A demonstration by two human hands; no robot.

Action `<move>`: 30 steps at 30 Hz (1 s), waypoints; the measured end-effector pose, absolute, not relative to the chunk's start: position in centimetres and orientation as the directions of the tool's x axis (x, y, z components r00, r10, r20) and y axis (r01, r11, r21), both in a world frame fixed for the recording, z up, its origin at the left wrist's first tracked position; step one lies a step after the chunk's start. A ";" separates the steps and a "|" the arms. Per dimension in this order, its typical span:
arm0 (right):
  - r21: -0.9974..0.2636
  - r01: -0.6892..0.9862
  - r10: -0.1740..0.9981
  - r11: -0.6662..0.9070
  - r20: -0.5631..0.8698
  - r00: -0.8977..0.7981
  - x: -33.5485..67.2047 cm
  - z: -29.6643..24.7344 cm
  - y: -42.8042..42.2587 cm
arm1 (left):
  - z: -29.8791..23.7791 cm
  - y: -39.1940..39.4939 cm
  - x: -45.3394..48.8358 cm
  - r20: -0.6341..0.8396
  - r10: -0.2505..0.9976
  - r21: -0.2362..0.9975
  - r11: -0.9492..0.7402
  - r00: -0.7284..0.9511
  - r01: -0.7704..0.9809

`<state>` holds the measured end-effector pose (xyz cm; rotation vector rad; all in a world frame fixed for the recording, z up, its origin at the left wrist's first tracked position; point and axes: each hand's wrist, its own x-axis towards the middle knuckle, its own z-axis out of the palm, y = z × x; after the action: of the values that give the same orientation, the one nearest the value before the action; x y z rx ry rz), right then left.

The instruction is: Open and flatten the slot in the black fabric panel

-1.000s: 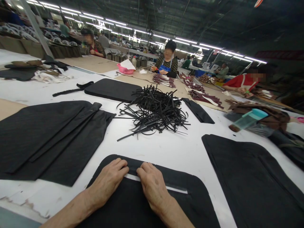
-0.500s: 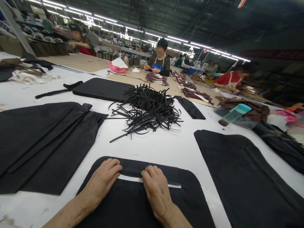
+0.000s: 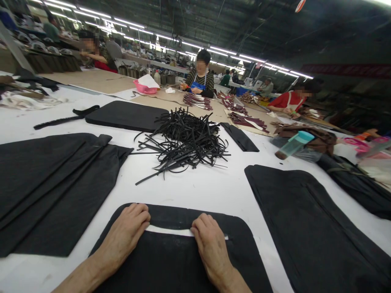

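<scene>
A black panel (image 3: pixel 171 260) with rounded corners lies flat in front of me; it looks like leather or coated fabric. A long narrow slot runs across its upper part, with white showing through. My left hand (image 3: pixel 130 228) is closed at the slot's left end, fingers curled over the band above it. Near the slot's right end, my right hand (image 3: pixel 210 242) grips the same band with bent fingers. The thumbs are mostly hidden. A short bit of white slot shows to the right of my right hand.
Beyond the panel lies a heap of thin black strips (image 3: pixel 189 140), beside a stack of black panels (image 3: pixel 122 114). Black pieces lie left (image 3: pixel 55 191) and right (image 3: pixel 317 224). A bottle with a turquoise lid (image 3: pixel 295 144) lies at right. Several people work across the table.
My right hand has slid right along the slot, covering more of its right end. My left hand stays at the left end. The whole view has shifted slightly.
</scene>
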<state>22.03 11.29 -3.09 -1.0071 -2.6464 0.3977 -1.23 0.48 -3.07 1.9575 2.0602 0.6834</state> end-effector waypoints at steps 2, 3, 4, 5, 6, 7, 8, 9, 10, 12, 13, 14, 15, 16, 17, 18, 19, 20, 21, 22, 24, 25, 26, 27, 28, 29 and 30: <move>-0.329 0.609 0.679 0.721 0.161 -0.717 21.9 -3.2 11.3 | -3.0 0.5 -1.0 0.143 0.984 0.462 0.028 -0.105 0.887; -0.317 0.615 0.680 0.722 0.164 -0.715 21.9 -3.3 11.3 | -2.9 0.5 -0.9 0.135 0.984 0.455 0.042 -0.116 0.889; -0.304 0.620 0.682 0.723 0.167 -0.712 21.8 -3.3 11.3 | -2.9 0.5 -0.8 0.127 0.984 0.448 0.058 -0.128 0.892; -0.290 0.629 0.685 0.722 0.171 -0.708 21.7 -3.4 11.3 | -2.8 0.5 -0.6 0.119 0.983 0.439 0.076 -0.142 0.895; -0.272 0.641 0.691 0.718 0.172 -0.702 21.6 -3.4 11.3 | -2.7 0.6 -0.4 0.110 0.982 0.431 0.094 -0.155 0.898; -0.246 0.659 0.701 0.711 0.171 -0.693 21.5 -3.5 11.4 | -2.6 0.7 -0.3 0.098 0.980 0.420 0.116 -0.173 0.900; -0.211 0.682 0.713 0.700 0.168 -0.680 21.5 -3.5 11.5 | -2.5 0.8 -0.1 0.086 0.978 0.408 0.140 -0.191 0.902; -0.172 0.706 0.727 0.687 0.163 -0.667 21.5 -3.5 11.6 | -2.3 0.9 0.1 0.073 0.975 0.396 0.164 -0.209 0.904; -0.138 0.727 0.739 0.673 0.157 -0.655 21.5 -3.4 11.8 | -2.2 1.0 0.2 0.060 0.973 0.384 0.185 -0.225 0.904; -0.123 0.749 0.758 0.651 0.129 -0.639 21.8 -3.3 12.2 | -2.0 1.2 0.4 0.041 0.967 0.365 0.218 -0.250 0.905; -0.149 0.749 0.763 0.646 0.107 -0.637 22.0 -3.1 12.4 | -1.9 1.3 0.5 0.036 0.966 0.359 0.228 -0.257 0.905; -0.186 0.745 0.767 0.640 0.089 -0.636 22.2 -3.0 12.6 | -1.8 1.3 0.5 0.032 0.965 0.356 0.232 -0.260 0.905; -0.225 0.741 0.770 0.633 0.079 -0.633 22.4 -2.7 12.6 | -1.8 1.3 0.5 0.030 0.965 0.355 0.233 -0.260 0.905; -0.260 0.736 0.773 0.625 0.081 -0.629 22.6 -2.5 12.6 | -1.9 1.3 0.5 0.030 0.965 0.357 0.231 -0.259 0.905; -0.290 0.726 0.773 0.624 0.095 -0.627 22.7 -2.2 12.5 | -1.9 1.2 0.5 0.031 0.966 0.360 0.228 -0.256 0.905; -0.315 0.709 0.767 0.631 0.114 -0.632 22.7 -1.8 12.4 | -2.0 1.2 0.4 0.033 0.967 0.365 0.223 -0.252 0.904; -0.338 0.685 0.753 0.646 0.133 -0.645 22.7 -1.5 12.2 | -2.2 1.1 0.3 0.035 0.968 0.370 0.218 -0.249 0.903; -0.355 0.656 0.732 0.666 0.144 -0.666 22.6 -1.3 12.0 | -2.3 1.0 0.3 0.037 0.969 0.376 0.214 -0.246 0.901; -0.361 0.626 0.705 0.692 0.149 -0.694 22.5 -1.1 11.7 | -2.4 1.0 0.2 0.039 0.969 0.382 0.210 -0.243 0.900; -0.353 0.599 0.675 0.719 0.149 -0.722 22.3 -1.0 11.5 | -2.6 0.9 0.1 0.040 0.970 0.387 0.207 -0.240 0.899; -0.304 0.561 0.619 0.770 0.144 -0.772 21.9 -1.3 11.1 | -2.8 0.8 0.0 0.042 0.971 0.402 0.200 -0.236 0.893; -0.269 0.548 0.595 0.792 0.144 -0.791 21.8 -1.6 11.0 | -2.9 0.8 0.0 0.047 0.971 0.415 0.196 -0.236 0.889; -0.229 0.539 0.577 0.810 0.147 -0.804 21.7 -2.0 10.9 | -3.0 0.8 0.0 0.051 0.970 0.428 0.194 -0.238 0.883; -0.191 0.535 0.563 0.823 0.154 -0.812 21.7 -2.4 10.9 | -3.0 0.8 0.0 0.052 0.969 0.442 0.193 -0.240 0.876; -0.158 0.533 0.554 0.831 0.164 -0.816 21.7 -2.8 10.9 | -3.1 0.8 0.0 0.050 0.969 0.454 0.193 -0.241 0.870; -0.134 0.532 0.548 0.836 0.176 -0.818 21.8 -3.2 11.0 | -3.1 0.8 0.0 0.045 0.969 0.461 0.194 -0.242 0.866; -0.121 0.531 0.545 0.838 0.190 -0.817 21.9 -3.6 11.1 | -3.1 0.8 0.0 0.039 0.970 0.465 0.196 -0.241 0.864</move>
<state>21.86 11.08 -3.58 -0.8307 -2.8012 0.0923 -0.05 0.82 -3.07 1.7456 2.2101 0.5807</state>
